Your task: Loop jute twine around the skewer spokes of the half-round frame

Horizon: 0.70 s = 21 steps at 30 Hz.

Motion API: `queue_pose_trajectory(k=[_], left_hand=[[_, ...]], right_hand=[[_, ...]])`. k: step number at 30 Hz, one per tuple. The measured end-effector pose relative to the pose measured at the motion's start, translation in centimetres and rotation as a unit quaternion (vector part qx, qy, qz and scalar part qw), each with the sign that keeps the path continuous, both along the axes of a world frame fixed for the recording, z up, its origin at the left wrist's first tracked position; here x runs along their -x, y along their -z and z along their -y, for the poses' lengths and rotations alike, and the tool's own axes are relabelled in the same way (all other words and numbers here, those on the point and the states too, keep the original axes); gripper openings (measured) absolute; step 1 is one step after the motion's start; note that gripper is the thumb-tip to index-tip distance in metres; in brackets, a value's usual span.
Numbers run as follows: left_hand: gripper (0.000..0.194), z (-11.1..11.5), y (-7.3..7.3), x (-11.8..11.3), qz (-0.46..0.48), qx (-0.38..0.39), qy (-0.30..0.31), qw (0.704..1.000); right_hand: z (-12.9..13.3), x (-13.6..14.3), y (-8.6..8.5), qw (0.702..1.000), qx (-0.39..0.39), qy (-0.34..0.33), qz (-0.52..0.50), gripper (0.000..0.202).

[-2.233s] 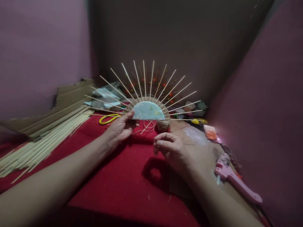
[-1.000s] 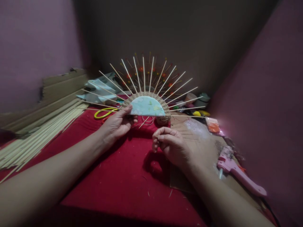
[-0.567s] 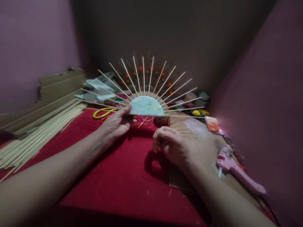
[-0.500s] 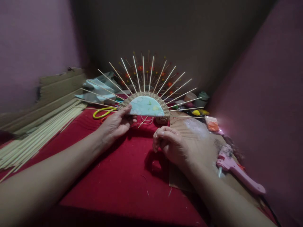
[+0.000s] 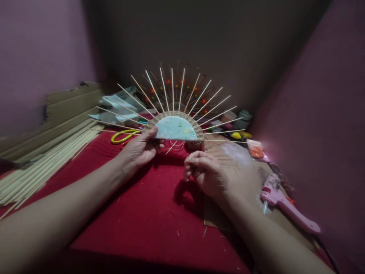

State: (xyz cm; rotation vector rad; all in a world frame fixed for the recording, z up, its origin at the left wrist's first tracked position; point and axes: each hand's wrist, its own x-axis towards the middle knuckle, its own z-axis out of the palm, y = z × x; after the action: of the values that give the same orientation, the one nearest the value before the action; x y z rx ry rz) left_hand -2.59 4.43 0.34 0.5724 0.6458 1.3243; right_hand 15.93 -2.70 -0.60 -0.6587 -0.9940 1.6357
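A half-round piece (image 5: pixel 176 128) with light blue patterned cloth, a woven tan rim and several thin sticks fanning outward is held up over the red cloth (image 5: pixel 148 213). My left hand (image 5: pixel 145 147) pinches its lower left corner, thumb on the front of the blue cloth. Below and to the right of the piece, my right hand (image 5: pixel 203 170) hovers with curled fingers, apart from it; whether something small is between the fingertips is hard to tell. Under the flat edge lie a short stick (image 5: pixel 171 147) and a coil of thin cord.
Many pale sticks (image 5: pixel 48 163) lie at the left beside cardboard (image 5: pixel 72 101). Yellow-handled scissors (image 5: pixel 122 136) rest behind my left hand. At the right, a pink glue gun (image 5: pixel 288 207) lies on a brown board (image 5: pixel 216 217). A flower-decorated stick fan stands behind.
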Motion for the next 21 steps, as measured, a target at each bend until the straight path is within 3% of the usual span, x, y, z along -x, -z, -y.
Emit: queue_pose_trajectory(k=[21], left_hand=[[0.001, 0.25, -0.21, -0.22, -0.024, -0.011, -0.013, 1.000]], right_hand=[[0.30, 0.07, -0.15, 0.999, -0.041, 0.008, 0.033, 0.011]])
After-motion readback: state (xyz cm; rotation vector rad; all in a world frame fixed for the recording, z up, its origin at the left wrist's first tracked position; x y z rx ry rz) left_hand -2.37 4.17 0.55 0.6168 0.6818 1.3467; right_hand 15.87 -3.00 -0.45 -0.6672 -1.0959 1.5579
